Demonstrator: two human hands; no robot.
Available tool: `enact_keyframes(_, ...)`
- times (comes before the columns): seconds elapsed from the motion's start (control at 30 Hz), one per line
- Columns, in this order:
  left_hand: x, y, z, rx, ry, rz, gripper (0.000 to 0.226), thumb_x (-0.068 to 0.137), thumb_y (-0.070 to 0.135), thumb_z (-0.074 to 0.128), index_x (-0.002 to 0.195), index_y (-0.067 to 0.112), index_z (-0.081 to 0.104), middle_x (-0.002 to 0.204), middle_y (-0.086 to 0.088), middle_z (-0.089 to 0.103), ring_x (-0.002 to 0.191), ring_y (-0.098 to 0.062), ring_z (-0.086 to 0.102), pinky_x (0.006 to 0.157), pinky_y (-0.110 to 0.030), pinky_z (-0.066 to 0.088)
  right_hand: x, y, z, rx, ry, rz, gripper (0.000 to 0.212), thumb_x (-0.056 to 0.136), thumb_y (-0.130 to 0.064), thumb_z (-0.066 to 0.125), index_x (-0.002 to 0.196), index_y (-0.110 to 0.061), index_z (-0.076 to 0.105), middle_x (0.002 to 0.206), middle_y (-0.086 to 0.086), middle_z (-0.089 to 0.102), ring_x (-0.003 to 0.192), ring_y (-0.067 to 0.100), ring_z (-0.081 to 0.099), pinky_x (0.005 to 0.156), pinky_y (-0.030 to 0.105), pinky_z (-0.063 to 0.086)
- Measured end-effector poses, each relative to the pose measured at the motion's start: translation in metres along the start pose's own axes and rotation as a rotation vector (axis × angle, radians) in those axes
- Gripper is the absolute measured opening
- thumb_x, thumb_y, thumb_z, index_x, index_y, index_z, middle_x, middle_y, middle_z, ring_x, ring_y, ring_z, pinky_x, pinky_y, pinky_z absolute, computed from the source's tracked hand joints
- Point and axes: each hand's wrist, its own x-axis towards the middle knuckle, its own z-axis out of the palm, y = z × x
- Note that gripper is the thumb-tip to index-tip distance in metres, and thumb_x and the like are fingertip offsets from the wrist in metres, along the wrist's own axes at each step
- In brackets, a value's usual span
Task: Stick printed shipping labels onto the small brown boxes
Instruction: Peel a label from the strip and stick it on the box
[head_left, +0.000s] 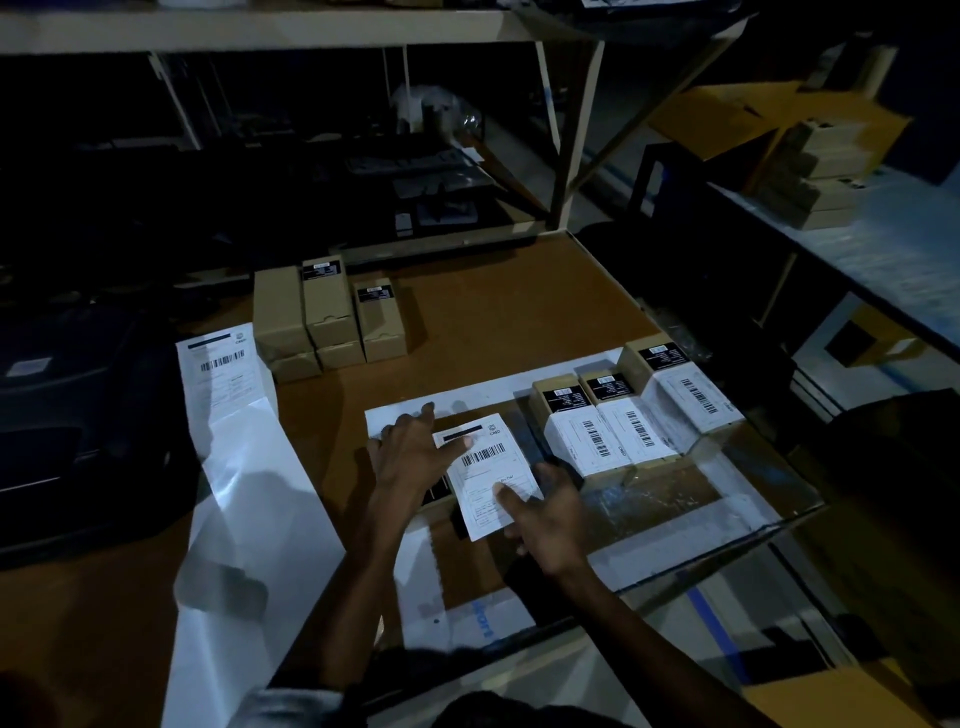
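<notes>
A white shipping label (485, 470) with a barcode lies over a small box in front of me, which it almost wholly hides. My left hand (413, 449) presses the label's upper left with straight fingers. My right hand (545, 512) presses its lower right edge, thumb flat on the paper. To the right stand three small brown boxes (631, 415) with white labels stuck on them. A group of small brown boxes without white labels (327, 317) stands at the back of the brown table (493, 312).
A long strip of label backing with one printed label (223, 374) runs down the left from a black printer (78, 415). A glass sheet (701, 499) covers the table's right front. Metal shelving (566, 130) rises behind; more stacked boxes (815, 176) sit far right.
</notes>
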Motion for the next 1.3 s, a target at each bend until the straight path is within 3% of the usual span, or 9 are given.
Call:
enact_keyframes(0.17,-0.018,-0.016,0.018,-0.143,0.071,-0.067,0.092,0.087,0.072,0.052,0.158,0.024,0.018,0.158,-0.013,0.034,0.144,-0.039,0.031,0.114,-0.062,0.024,-0.014,-0.012,-0.010,-0.742,0.053,-0.272,0.064,0.092,-0.059,0.058,0.143,-0.029,0.035,0.130,0.004,0.060,0.118,0.027,0.061,0.088,0.042,0.056)
enact_keyframes(0.3,-0.029,-0.022,0.029,-0.403,0.101,-0.065,0.085,0.094,0.054,0.057,0.159,0.022,0.014,0.162,-0.013,0.026,0.148,-0.037,0.025,0.116,-0.059,0.029,-0.023,-0.024,-0.008,-0.942,0.135,-0.491,0.065,0.097,-0.069,0.030,0.152,-0.035,0.025,0.152,0.009,0.031,0.134,0.034,0.040,0.095,0.051,0.052)
enact_keyframes(0.4,-0.030,-0.024,0.030,-0.584,0.128,-0.036,0.086,0.093,0.042,0.065,0.159,0.020,0.014,0.162,-0.012,0.026,0.150,-0.031,0.024,0.116,-0.054,0.034,-0.014,-0.033,0.008,-1.095,0.042,-0.526,0.061,0.099,-0.066,0.014,0.153,-0.041,0.027,0.164,0.009,0.008,0.144,0.038,0.018,0.112,0.058,0.030)
enact_keyframes(0.53,-0.034,-0.020,0.028,-0.649,0.171,-0.040,0.080,0.094,0.031,0.068,0.157,0.014,0.022,0.158,-0.010,0.035,0.146,-0.028,0.031,0.116,-0.048,0.035,-0.007,-0.035,0.026,-1.165,-0.164,-0.441,0.068,0.093,-0.069,-0.002,0.157,-0.048,0.003,0.164,0.000,-0.029,0.150,0.035,-0.021,0.116,0.065,-0.005)
enact_keyframes(0.77,-0.039,-0.015,0.030,-0.694,0.243,-0.038,0.075,0.093,0.025,0.069,0.155,0.013,0.030,0.154,-0.009,0.041,0.140,-0.028,0.041,0.110,-0.049,0.044,0.020,-0.029,0.012,-1.191,-0.027,-0.408,0.065,0.094,-0.071,0.003,0.155,-0.050,-0.005,0.157,0.006,-0.043,0.147,0.037,-0.030,0.115,0.064,-0.011)
enact_keyframes(0.93,-0.041,-0.015,0.031,-0.718,0.314,0.011,0.070,0.094,0.015,0.068,0.153,0.010,0.032,0.148,-0.010,0.048,0.136,-0.026,0.046,0.110,-0.040,0.043,-0.007,-0.021,0.025,-1.247,-0.165,-0.593,0.064,0.097,-0.069,0.007,0.156,-0.047,-0.009,0.153,0.003,-0.047,0.140,0.029,-0.045,0.114,0.060,-0.018)
enact_keyframes(1.13,-0.040,-0.013,0.032,-0.737,0.330,0.010,0.066,0.093,0.014,0.068,0.151,0.010,0.037,0.151,-0.007,0.044,0.137,-0.023,0.045,0.105,-0.040,0.048,0.014,-0.026,0.014,-1.260,-0.031,-0.444,0.072,0.089,-0.072,-0.007,0.156,-0.046,-0.009,0.153,0.010,-0.047,0.141,0.035,-0.043,0.114,0.064,-0.018)
enact_keyframes(1.23,-0.038,-0.016,0.033,-0.713,0.332,0.035,0.059,0.094,0.016,0.067,0.148,0.008,0.043,0.152,-0.006,0.042,0.136,-0.013,0.038,0.107,-0.031,0.039,-0.008,-0.019,0.029,-1.250,-0.134,-0.550,0.066,0.097,-0.070,0.005,0.156,-0.045,-0.011,0.154,0.007,-0.046,0.140,0.030,-0.046,0.114,0.062,-0.019)
enact_keyframes(1.3,-0.036,-0.019,0.035,-0.692,0.321,0.038,0.059,0.095,0.018,0.067,0.148,0.009,0.043,0.154,-0.005,0.040,0.140,-0.016,0.036,0.112,-0.037,0.038,-0.006,-0.019,0.023,-1.260,-0.160,-0.582,0.063,0.097,-0.070,0.003,0.155,-0.049,-0.011,0.154,0.006,-0.047,0.139,0.029,-0.047,0.116,0.062,-0.017)
